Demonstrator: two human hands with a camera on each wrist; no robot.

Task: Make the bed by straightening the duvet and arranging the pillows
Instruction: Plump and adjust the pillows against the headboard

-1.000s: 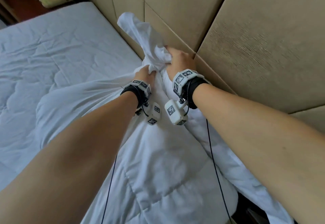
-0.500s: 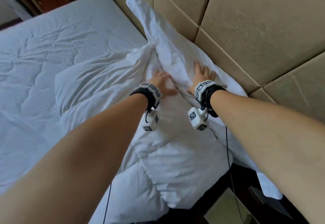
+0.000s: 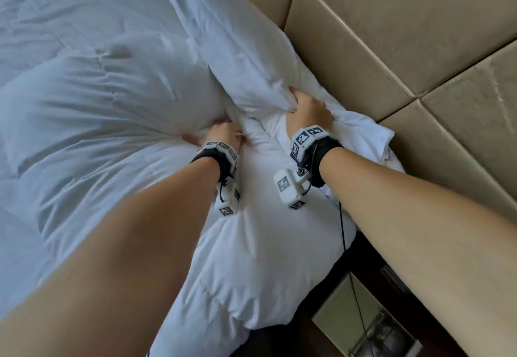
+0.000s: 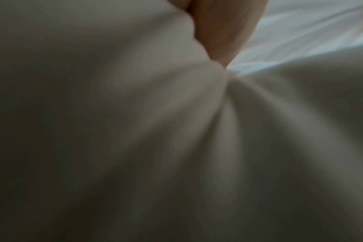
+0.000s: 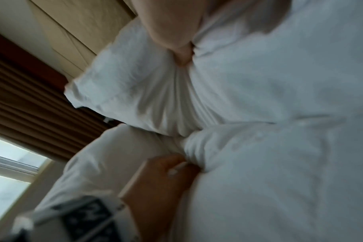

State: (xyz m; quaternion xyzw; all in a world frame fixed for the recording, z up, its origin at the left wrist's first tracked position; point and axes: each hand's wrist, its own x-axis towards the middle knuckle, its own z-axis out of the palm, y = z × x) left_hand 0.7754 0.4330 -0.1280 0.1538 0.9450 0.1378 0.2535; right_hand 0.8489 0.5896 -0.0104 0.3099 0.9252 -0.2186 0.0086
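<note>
1. Right hand point(image 3: 309, 110): grip bunched round the pillow point(image 3: 251, 57) edge, beside the padded headboard point(image 3: 391, 34).
2. Left hand point(image 3: 221, 134): grip gathering duvet point(image 3: 106, 121) fabric (folds radiate from it).
3. Duvet corner overhangs the bed edge near a bedside cabinet point(image 3: 363, 323).

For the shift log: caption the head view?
Both hands, left hand and right hand, grip bunched white bedding beside the padded headboard.

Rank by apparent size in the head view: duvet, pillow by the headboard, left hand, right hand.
1. duvet, largest
2. pillow
3. right hand and left hand: similar; the left is partly buried in fabric, so unranked.
</note>
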